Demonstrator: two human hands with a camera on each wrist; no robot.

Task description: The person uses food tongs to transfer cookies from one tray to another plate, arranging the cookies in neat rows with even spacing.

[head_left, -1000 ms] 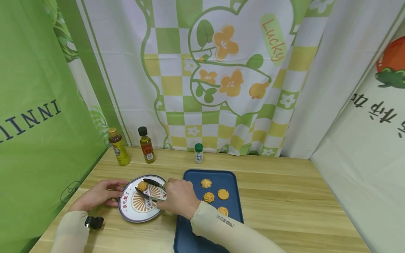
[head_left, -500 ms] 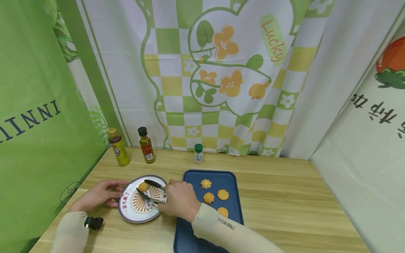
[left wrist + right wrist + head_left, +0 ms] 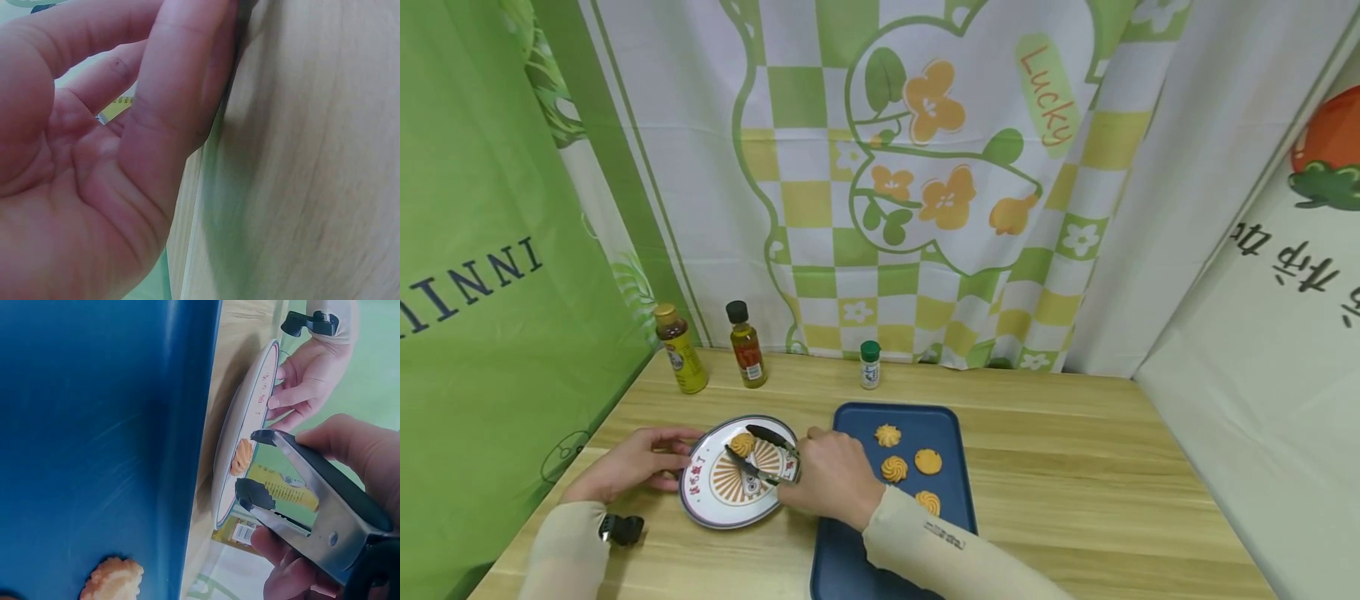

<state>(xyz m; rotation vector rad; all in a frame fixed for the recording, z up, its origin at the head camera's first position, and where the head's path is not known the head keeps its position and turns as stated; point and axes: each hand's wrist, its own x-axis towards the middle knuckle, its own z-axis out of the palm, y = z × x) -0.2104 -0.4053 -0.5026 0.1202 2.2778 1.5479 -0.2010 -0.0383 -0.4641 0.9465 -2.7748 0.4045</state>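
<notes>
The right hand (image 3: 831, 477) grasps one pair of metal tongs (image 3: 334, 531), dark-tipped and spread about a ridged, swirled cookie (image 3: 742, 444); whether the tips touch it is unclear. That cookie lies on one glossy, printed oval plate (image 3: 709, 507), toward twelve o'clock. The left hand (image 3: 638, 460), fingers relaxed, touches the rim around nine. At three o'clock, four cookies show on a flat blue tray (image 3: 951, 487). Two bottles (image 3: 748, 354) stand toward eleven and twelve, one green-capped shaker (image 3: 870, 371) toward two. Since a second ago, tongs and cookie have shifted slightly toward three.
</notes>
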